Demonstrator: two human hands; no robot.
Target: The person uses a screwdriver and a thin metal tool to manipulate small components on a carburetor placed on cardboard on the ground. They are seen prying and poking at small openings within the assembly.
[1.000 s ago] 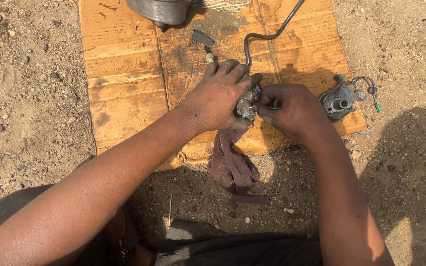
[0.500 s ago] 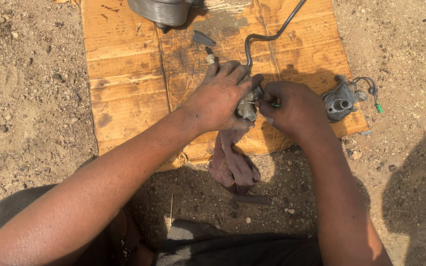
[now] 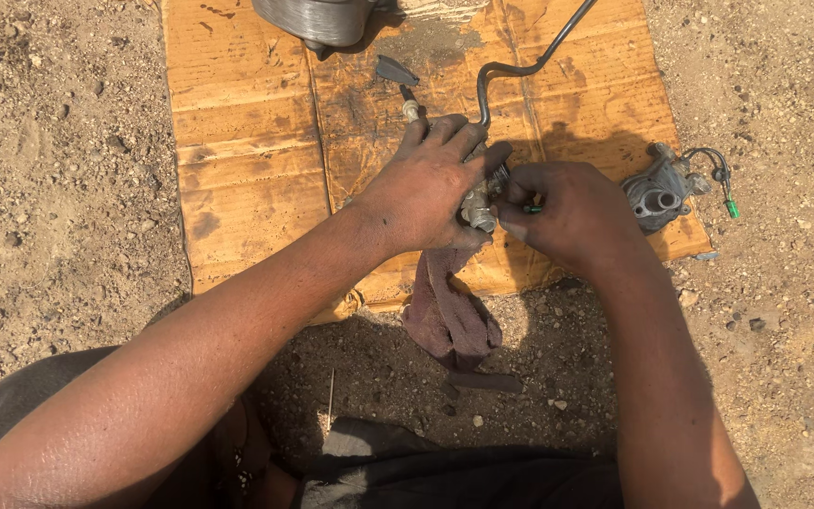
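Your work sits over the near edge of a flattened cardboard sheet (image 3: 247,141) laid on gravelly dirt (image 3: 49,207); bare cardboard lies open to your left, while the right side is crowded by a grey metal housing (image 3: 657,193) with a wire ending in a green tip, resting at the sheet's right edge. At the far edge stands one grey cylindrical body (image 3: 317,19), cut off by the frame, and one thin bent metal tube (image 3: 529,64) runs from the upper right down behind your fingers. One small flat metal piece (image 3: 395,71) lies just beyond your knuckles. One dark red rag (image 3: 449,316) hangs below your hands, spilling off the cardboard onto the dirt. Your left hand (image 3: 426,193) is wrapped tight around a small grey metal fitting (image 3: 478,205), its long axis running roughly near-to-far, tilted slightly right at the far end. Your right hand (image 3: 572,212) pinches closed against the fitting's right side; what its fingertips hold is hidden.
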